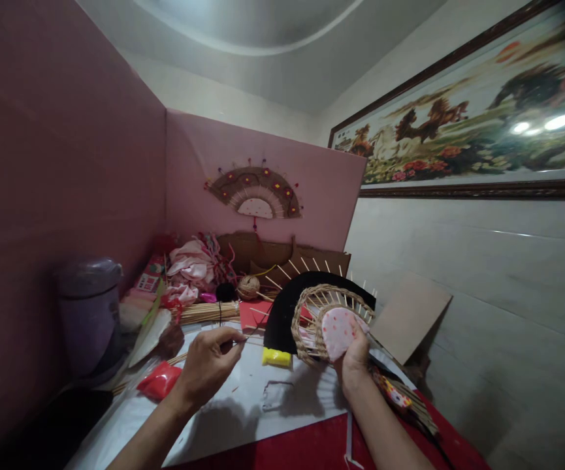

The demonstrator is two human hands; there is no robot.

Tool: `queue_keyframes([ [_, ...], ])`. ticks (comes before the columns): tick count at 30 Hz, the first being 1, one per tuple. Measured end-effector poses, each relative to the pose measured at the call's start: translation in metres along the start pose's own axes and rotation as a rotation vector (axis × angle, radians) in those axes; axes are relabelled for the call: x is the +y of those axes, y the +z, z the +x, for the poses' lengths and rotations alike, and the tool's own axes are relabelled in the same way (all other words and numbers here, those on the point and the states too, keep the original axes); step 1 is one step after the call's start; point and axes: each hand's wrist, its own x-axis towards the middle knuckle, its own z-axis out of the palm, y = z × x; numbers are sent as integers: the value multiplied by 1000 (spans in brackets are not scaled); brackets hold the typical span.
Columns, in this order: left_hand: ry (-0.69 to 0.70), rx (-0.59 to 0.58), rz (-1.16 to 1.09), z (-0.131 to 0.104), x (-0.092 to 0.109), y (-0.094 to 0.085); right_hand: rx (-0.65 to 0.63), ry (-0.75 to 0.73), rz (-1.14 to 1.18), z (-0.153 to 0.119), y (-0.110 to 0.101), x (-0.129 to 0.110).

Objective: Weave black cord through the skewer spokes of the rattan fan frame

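My right hand (353, 359) grips a handmade fan by its pink, red-dotted half-round base (338, 331), thumb on the front. Thin sticks spread out from that base, with a braided twine band (298, 320) around them. A wide black band (282, 316) is worked across the sticks farther out, and pale stick tips poke beyond it. To the left of the fan, my left hand (213, 362) is closed in a pinch on a thin dark strand (255, 331) that runs toward the black band's edge. Its fingertips are partly hidden.
Behind lie a black yarn ball (226, 292), a twine ball (248, 287) and a bundle of sticks (206, 313). Yellow (277, 357) and red packets (159, 380) rest on the table. A decorated fan (255, 192) hangs on the pink panel. A lidded bin (89, 320) stands left.
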Motion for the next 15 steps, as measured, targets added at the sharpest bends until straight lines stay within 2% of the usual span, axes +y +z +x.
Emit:
queue_keyframes([
  [3, 98, 42, 124, -1, 3, -3, 78, 59, -3, -2, 3, -2],
  [7, 229, 91, 279, -3, 2, -2, 83, 62, 19, -8, 9, -7],
  [15, 469, 96, 447, -11, -3, 17, 87, 69, 36, -11, 11, -6],
])
